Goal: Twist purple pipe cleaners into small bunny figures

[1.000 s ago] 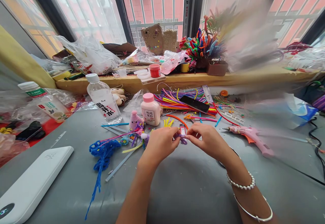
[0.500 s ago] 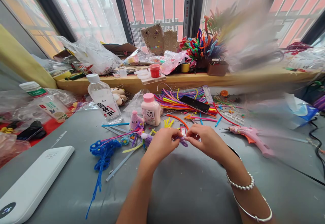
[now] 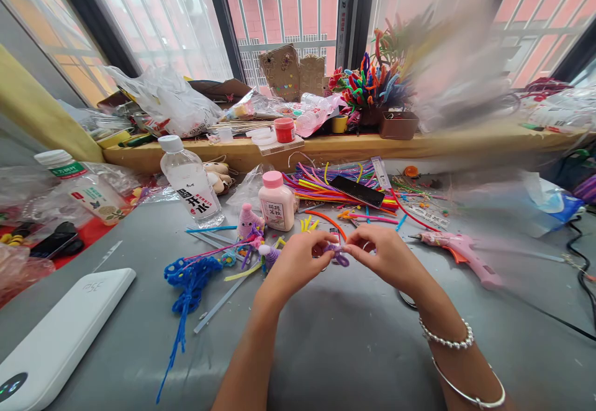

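Note:
Between my two hands is a small looped piece of purple pipe cleaner point(image 3: 341, 258), held just above the grey table. My left hand point(image 3: 303, 261) pinches its left side with thumb and fingers. On the other side, my right hand point(image 3: 382, 256) grips it between thumb and forefinger. Left of my left hand lie a small purple-and-white pipe-cleaner figure point(image 3: 269, 256) and a pink one with a face point(image 3: 250, 221). A blue pipe-cleaner piece point(image 3: 190, 280) with trailing ends lies further left. Behind my hands are short yellow pipe cleaners point(image 3: 308, 225), partly covered.
A pink glue gun point(image 3: 465, 254) lies at right with its cord. A pink-capped bottle point(image 3: 277, 203) and a water bottle point(image 3: 192, 184) stand behind. A black phone point(image 3: 357, 191) rests on bundled pipe cleaners point(image 3: 302, 186). A white power bank point(image 3: 65, 336) occupies the left front.
My right hand has shifted slightly right and its wrist has turned. More of the purple loop shows between my hands. The things on the table have stayed put.

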Available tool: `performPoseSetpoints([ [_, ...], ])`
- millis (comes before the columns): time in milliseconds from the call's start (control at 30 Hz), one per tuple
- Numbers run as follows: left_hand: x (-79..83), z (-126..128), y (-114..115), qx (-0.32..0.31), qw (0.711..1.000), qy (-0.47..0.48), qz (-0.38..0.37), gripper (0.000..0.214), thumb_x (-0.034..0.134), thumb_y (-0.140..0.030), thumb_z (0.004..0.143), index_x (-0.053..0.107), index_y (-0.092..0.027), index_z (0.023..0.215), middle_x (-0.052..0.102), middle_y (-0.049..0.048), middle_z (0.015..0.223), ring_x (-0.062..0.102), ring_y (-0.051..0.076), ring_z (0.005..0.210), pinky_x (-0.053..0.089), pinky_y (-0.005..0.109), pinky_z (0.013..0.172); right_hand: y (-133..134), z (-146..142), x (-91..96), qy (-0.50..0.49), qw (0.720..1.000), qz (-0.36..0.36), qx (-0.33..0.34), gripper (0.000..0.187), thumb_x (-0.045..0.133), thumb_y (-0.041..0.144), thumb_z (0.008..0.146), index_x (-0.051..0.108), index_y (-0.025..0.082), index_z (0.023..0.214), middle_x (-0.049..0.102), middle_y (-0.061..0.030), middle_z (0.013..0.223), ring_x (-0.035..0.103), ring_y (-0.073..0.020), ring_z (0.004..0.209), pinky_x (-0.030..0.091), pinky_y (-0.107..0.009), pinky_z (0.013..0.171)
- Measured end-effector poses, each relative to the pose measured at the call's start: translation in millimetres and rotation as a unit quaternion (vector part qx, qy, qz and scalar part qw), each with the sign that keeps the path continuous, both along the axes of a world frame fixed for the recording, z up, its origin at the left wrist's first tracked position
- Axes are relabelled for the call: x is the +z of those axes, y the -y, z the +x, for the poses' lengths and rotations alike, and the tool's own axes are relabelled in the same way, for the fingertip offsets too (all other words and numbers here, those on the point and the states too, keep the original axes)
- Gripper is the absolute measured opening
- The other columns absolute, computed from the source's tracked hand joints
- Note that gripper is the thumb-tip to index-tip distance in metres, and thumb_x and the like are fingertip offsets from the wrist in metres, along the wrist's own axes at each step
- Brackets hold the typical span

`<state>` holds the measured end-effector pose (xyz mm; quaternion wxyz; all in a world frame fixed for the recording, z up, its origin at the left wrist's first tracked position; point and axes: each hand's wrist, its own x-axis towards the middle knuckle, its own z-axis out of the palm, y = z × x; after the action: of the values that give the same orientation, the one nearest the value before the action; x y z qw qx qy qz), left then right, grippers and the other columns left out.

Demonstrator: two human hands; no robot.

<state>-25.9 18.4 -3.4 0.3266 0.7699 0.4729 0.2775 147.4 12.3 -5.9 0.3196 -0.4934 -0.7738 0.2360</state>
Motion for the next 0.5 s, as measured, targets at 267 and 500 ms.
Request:
performPoseSetpoints([
  [267, 5.4, -4.5, -0.9, 0.000, 0.976, 0.187, -0.116, 0.024, 0.058, -0.025, 0.072, 0.064, -0.016, 0.093, 0.067, 0.0065, 0.092, 0.061, 0.018, 0.085, 0.048, 0.030, 0.075, 2.8, 1.7, 6.4, -0.088, 0.995, -0.021, -0.033, 0.018, 0.056, 0.033, 0.077, 0.061, 0.017, 0.070, 0.064, -0.0032, 0.070, 0.058, -0.0144, 0.064, 0.048, -0.025, 0.058],
  [500, 2.7, -5.0, -1.7, 0.021, 0.973, 0.189, -0.132, 0.027, 0.061, -0.033, 0.071, 0.065, -0.017, 0.092, 0.068, 0.0056, 0.088, 0.062, 0.017, 0.080, 0.048, 0.028, 0.070, 4.1, -0.3, 7.4, -0.090, 0.995, -0.018, -0.029, 0.016, 0.056, 0.030, 0.077, 0.061, 0.017, 0.070, 0.064, -0.0029, 0.070, 0.057, -0.0137, 0.064, 0.048, -0.024, 0.058],
])
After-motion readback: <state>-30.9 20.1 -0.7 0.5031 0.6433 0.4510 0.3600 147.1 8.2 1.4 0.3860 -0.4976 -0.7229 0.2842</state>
